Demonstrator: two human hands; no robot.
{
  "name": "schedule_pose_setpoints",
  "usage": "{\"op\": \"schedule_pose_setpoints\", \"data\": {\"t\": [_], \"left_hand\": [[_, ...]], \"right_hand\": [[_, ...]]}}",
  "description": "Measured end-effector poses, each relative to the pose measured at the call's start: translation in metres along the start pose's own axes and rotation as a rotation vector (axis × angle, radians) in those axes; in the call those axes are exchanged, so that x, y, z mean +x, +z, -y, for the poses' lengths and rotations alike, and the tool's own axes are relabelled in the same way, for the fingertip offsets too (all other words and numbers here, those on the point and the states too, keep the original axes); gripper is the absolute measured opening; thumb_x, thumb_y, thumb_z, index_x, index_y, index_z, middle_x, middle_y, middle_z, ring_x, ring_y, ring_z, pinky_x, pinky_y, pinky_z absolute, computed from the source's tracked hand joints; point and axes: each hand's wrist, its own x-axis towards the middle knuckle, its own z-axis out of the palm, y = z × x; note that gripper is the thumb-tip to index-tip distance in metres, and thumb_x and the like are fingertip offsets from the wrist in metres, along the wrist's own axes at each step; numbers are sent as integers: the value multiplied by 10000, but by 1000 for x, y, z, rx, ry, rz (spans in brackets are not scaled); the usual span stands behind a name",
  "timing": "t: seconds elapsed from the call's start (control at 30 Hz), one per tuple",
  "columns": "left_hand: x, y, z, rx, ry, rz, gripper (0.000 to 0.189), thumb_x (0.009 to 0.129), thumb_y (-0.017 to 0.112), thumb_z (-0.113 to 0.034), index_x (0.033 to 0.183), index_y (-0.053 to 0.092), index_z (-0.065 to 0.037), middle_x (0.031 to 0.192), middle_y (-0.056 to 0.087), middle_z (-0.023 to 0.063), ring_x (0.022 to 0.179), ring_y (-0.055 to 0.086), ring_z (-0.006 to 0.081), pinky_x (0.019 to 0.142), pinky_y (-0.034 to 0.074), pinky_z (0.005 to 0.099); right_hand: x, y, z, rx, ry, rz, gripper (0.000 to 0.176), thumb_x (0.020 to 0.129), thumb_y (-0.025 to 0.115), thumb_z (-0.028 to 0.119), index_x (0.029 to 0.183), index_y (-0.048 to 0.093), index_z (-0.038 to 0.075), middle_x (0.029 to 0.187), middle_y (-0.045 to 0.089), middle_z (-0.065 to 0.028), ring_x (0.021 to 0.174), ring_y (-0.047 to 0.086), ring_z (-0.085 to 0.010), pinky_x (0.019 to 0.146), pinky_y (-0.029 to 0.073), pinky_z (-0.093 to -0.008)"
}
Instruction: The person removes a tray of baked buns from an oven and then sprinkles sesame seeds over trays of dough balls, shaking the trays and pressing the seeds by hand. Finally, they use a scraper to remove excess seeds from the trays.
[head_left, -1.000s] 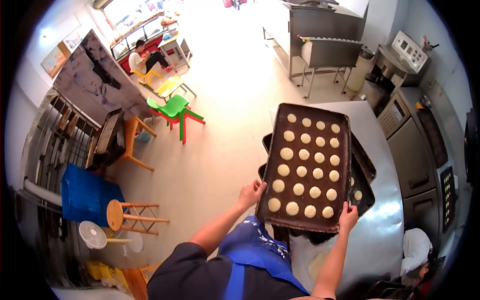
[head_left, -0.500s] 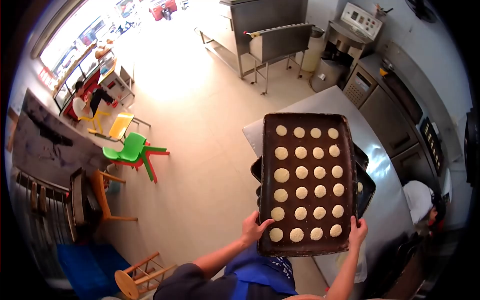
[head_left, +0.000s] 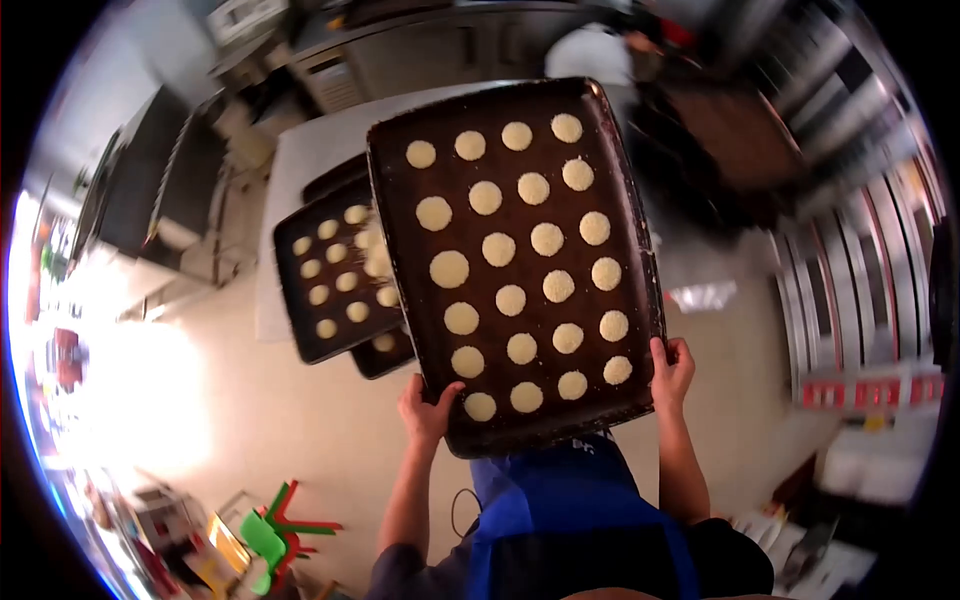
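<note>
Head view: we find the loaded tray (head_left: 540, 318) held before the blue apron (head_left: 565, 495), left hand (head_left: 427, 408) closed on its near-left corner, thumb over rim, right hand (head_left: 672, 374) clasping the right edge. We advise even grip and level carriage, lest the pale rounds (head_left: 547, 239) slide.

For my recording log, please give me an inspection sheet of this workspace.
Surface: pale tabletop, partly covered by trays.
Job's things: held tray with 24 pale rounds; second tray also carries rounds.
Clutter: pale crumpled item, too blurred to identify.
Grips: left grip on the held tray's lower left edge; right grip on its lower right.
Cables: thin dark loop beside the blue apron; cannot tell whether a cable.
Surroundings: person in white, green chair.
</note>
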Motion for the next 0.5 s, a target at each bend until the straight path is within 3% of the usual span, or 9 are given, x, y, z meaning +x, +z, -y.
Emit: {"op": "schedule_pose_setpoints", "data": {"t": [0.13,0.2,0.27,0.33,0.43,0.5], "left_hand": [[77,2,34,-40,196,146,617,702,924,-433,752,467,-22,651,551,159,571,502,338,538,431,420],[116,-14,32,-29,231,269,569,707,921,-425,788,532,-18,693,603,164,593,553,347,564,458,396],[86,5,5,-140,213,263,518,723,912,-414,858,612,-14,771,673,165,653,631,357,610,502,371],[85,37,20,-119,304,384,509,738,900,-422,916,657,-12,830,714,161,710,681,352,651,536,378],[137,32,10,-63,306,659,559,743,866,-503,877,637,-11,809,693,174,755,669,388,674,531,435],[11,125,11,42,418,700,578,745,859,-519,845,612,-7,757,660,187,733,652,401,653,521,442]], "right_hand": [[-51,29,19,30,156,-158,402,935,758,346,811,564,16,709,551,-28,681,491,-128,642,431,-289],[-80,56,22,47,217,-260,402,939,754,345,805,564,17,712,554,-20,685,490,-118,643,431,-285],[-58,18,6,16,211,-171,403,943,751,344,799,564,17,715,557,-11,689,489,-109,643,430,-281],[-99,-9,-10,-127,364,-310,387,976,713,328,804,551,21,731,527,5,706,451,-95,650,399,-270],[-152,9,29,-201,477,-464,416,980,704,350,815,575,-10,743,554,-30,726,483,-139,690,442,-309],[-218,-60,-130,-180,551,-500,427,979,702,364,822,583,-15,759,573,-53,738,503,-155,703,454,-314]]}}
